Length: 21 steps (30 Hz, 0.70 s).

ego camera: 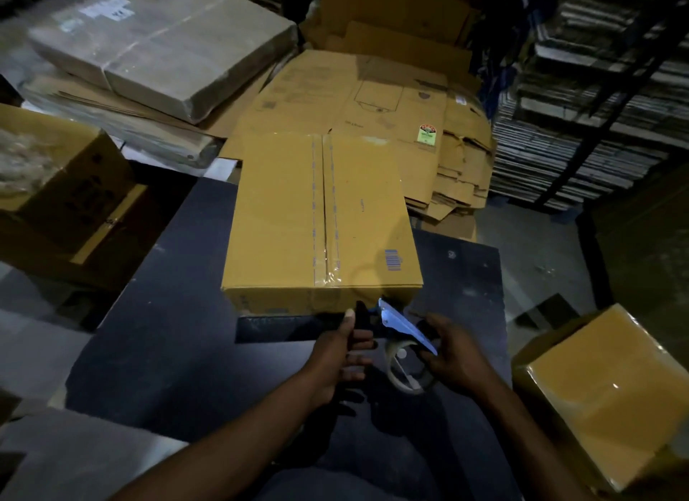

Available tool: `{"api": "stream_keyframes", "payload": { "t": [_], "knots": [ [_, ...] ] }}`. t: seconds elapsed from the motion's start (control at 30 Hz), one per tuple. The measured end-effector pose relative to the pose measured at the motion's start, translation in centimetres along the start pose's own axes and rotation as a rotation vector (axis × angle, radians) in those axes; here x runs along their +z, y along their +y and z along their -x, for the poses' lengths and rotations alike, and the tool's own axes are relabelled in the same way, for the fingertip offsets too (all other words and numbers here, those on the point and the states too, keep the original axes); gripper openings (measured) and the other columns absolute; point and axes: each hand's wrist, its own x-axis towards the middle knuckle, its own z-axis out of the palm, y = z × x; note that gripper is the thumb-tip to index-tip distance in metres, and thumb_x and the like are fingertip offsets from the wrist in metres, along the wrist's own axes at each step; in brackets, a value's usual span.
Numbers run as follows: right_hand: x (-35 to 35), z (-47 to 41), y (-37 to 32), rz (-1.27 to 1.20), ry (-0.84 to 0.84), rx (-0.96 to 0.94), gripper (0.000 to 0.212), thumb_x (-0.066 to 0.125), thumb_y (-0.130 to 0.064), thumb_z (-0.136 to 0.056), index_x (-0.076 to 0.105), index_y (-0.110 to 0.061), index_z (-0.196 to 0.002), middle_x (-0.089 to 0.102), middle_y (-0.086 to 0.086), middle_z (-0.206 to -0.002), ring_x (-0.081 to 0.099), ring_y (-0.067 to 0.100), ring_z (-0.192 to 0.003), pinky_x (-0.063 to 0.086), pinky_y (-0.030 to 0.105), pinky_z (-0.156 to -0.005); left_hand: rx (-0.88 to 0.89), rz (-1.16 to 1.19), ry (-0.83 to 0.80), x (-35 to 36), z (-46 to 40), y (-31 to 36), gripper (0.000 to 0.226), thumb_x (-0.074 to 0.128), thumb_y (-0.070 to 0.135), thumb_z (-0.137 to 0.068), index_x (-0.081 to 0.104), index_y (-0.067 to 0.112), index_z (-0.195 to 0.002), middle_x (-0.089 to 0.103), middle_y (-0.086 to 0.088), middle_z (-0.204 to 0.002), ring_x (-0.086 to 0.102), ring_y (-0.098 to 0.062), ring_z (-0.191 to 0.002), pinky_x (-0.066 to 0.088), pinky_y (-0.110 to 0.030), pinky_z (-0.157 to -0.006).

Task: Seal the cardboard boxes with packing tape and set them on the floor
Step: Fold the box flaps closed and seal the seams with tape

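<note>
Cardboard box lies flaps closed on the dark table, clear tape along its centre seam. At its 6 o'clock edge, the left hand and right hand both grip the tape dispenser. Another box sits at 4 o'clock; flattened cartons lie at 12.
</note>
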Motion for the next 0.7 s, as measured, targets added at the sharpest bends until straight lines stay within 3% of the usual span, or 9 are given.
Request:
{"api": "stream_keyframes", "payload": {
  "t": [0.07, 0.13, 0.2, 0.27, 0.43, 0.53, 0.6, 0.67, 0.7],
  "knots": [
    [-0.2, -0.5, -2.3, 0.138, 0.0, -0.008, 0.061, 0.079, -0.025, -0.077, 0.058, -0.033, -0.134, 0.061, -0.01, -0.123, 0.066, 0.023, -0.106, 0.05, 0.031, -0.078, 0.02, 0.043, -0.017, -1.0, 0.7, 1.5, 0.069, 0.043, 0.072, -0.098, 0.078, 0.015, -0.115, 0.08, -0.003, -0.106, 0.073, -0.029, -0.1, 0.055, -0.036, -0.075],
    [-0.3, -1.1, -5.1, 0.314, -0.044, -0.046, 0.077, 0.076, -0.04, -0.081, 0.042, -0.037, -0.15, 0.05, -0.005, -0.136, 0.063, 0.026, -0.108, 0.055, 0.039, -0.08, 0.045, 0.081, -0.056, -2.4, 1.4, 3.0, 0.064, 0.047, 0.07, -0.097, 0.08, 0.016, -0.109, 0.08, -0.004, -0.104, 0.073, -0.026, -0.097, 0.052, -0.035, -0.074],
    [-0.2, -1.7, -7.7, 0.419, -0.055, -0.118, 0.082, 0.075, -0.047, -0.082, 0.035, -0.037, -0.153, 0.042, -0.004, -0.132, 0.063, 0.03, -0.099, 0.055, 0.043, -0.071, 0.085, 0.096, -0.082, -4.0, 2.4, 4.2, 0.047, 0.055, 0.061, -0.097, 0.078, 0.02, -0.105, 0.078, 0.001, -0.096, 0.071, -0.021, -0.091, 0.05, -0.034, -0.073],
    [0.0, -2.4, -10.1, 0.461, -0.019, -0.19, 0.082, 0.078, -0.041, -0.078, 0.039, -0.036, -0.149, 0.039, -0.004, -0.123, 0.062, 0.033, -0.09, 0.053, 0.042, -0.062, 0.128, 0.132, -0.094, -6.2, 3.1, 5.0, 0.033, 0.059, 0.05, -0.098, 0.075, 0.023, -0.108, 0.075, 0.003, -0.092, 0.067, -0.016, -0.081, 0.049, -0.032, -0.07],
    [0.5, -4.5, -17.0, 0.3, -0.015, -0.356, 0.077, 0.075, -0.062, -0.08, 0.048, -0.033, -0.145, 0.043, -0.008, -0.117, 0.054, 0.017, -0.086, 0.047, 0.035, -0.057, 0.111, 0.39, -0.092, -11.8, 4.2, 6.2, 0.032, 0.066, 0.044, -0.095, 0.075, 0.017, -0.108, 0.072, -0.006, -0.094, 0.069, -0.018, -0.07, 0.05, -0.03, -0.063],
    [1.2, -6.0, -20.8, 0.196, -0.067, -0.436, 0.076, 0.07, -0.069, -0.083, 0.04, -0.045, -0.148, 0.041, -0.013, -0.113, 0.052, 0.01, -0.083, 0.05, 0.036, -0.06, 0.152, 0.467, 0.039, -14.3, 4.6, 6.6, 0.014, 0.061, 0.022, -0.1, 0.072, 0.015, -0.096, 0.072, -0.004, -0.076, 0.066, -0.013, -0.056, 0.05, -0.025, -0.054],
    [1.9, -7.2, -22.6, 0.267, -0.18, -0.504, 0.065, 0.057, -0.072, -0.086, 0.033, -0.061, -0.146, 0.044, -0.011, -0.119, 0.055, 0.013, -0.083, 0.052, 0.037, -0.066, 0.272, 0.422, 0.198, -16.1, 4.2, 6.9, 0.015, 0.062, 0.012, -0.1, 0.073, 0.011, -0.09, 0.072, -0.006, -0.069, 0.063, -0.013, -0.051, 0.047, -0.021, -0.046],
    [2.3, -8.2, -24.2, 0.317, -0.249, -0.462, 0.035, 0.056, -0.073, -0.088, 0.045, -0.071, -0.121, 0.056, -0.005, -0.121, 0.062, 0.021, -0.091, 0.054, 0.04, -0.075, 0.405, 0.35, 0.36, -18.3, 3.8, 7.4, 0.015, 0.069, 0.01, -0.097, 0.074, 0.003, -0.085, 0.07, -0.012, -0.066, 0.059, -0.016, -0.049, 0.045, -0.019, -0.042],
    [2.0, -8.8, -24.4, 0.4, -0.228, -0.466, 0.037, 0.057, -0.083, -0.081, 0.05, -0.063, -0.112, 0.061, -0.005, -0.115, 0.064, 0.02, -0.092, 0.053, 0.039, -0.076, 0.445, 0.338, 0.42, -19.6, 3.5, 7.6, 0.017, 0.072, 0.011, -0.096, 0.074, 0.001, -0.082, 0.068, -0.012, -0.064, 0.057, -0.017, -0.048, 0.045, -0.019, -0.042]
  ]
}}
